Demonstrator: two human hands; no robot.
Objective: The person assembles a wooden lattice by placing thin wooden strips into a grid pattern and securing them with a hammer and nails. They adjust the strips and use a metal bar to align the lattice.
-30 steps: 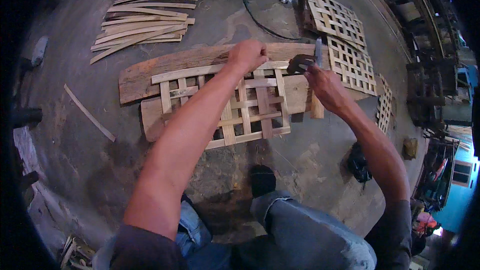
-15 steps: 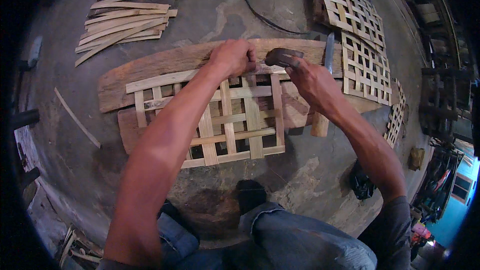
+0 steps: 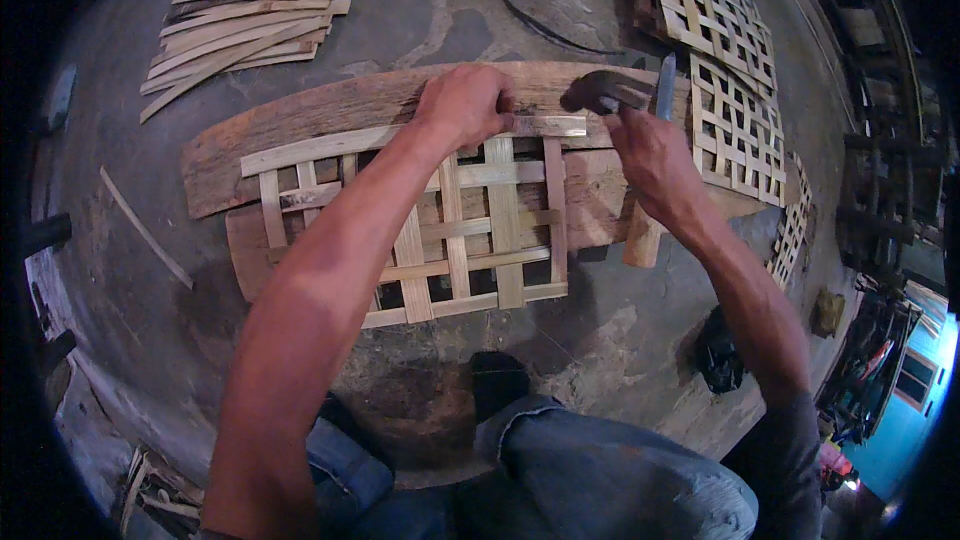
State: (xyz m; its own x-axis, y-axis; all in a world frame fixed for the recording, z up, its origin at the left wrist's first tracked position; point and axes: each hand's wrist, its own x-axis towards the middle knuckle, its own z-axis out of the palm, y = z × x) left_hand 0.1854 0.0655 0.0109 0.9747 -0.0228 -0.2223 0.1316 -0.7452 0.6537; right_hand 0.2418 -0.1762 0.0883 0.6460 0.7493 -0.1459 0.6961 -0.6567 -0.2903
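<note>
My left hand point(image 3: 465, 105) is closed over the top strip of a woven slat lattice point(image 3: 505, 220), its fingertips at the strip's edge. Whether a small nail is also between those fingers cannot be made out. Pale flat slats cross over and under in the lattice, which lies on rough wooden boards point(image 3: 300, 150). To the right, my right hand point(image 3: 655, 165) grips a hammer point(image 3: 592, 90), its dark head raised just above the strip's right end. A knife point(image 3: 664, 85) with a wooden handle lies on the boards, partly behind my right hand.
Loose slats point(image 3: 250, 25) lie in a pile at the far left. Finished-looking lattices point(image 3: 735, 115) are stacked at the far right. A single thin strip point(image 3: 145, 228) rests on the floor at left, a dark cord point(image 3: 530, 35) at the back, and a black bag point(image 3: 720, 355) at right.
My right hand has drawn the hammer to the right, away from my left hand, uncovering the strip's right end. My left hand keeps its place on the lattice. The whole view has shifted slightly.
</note>
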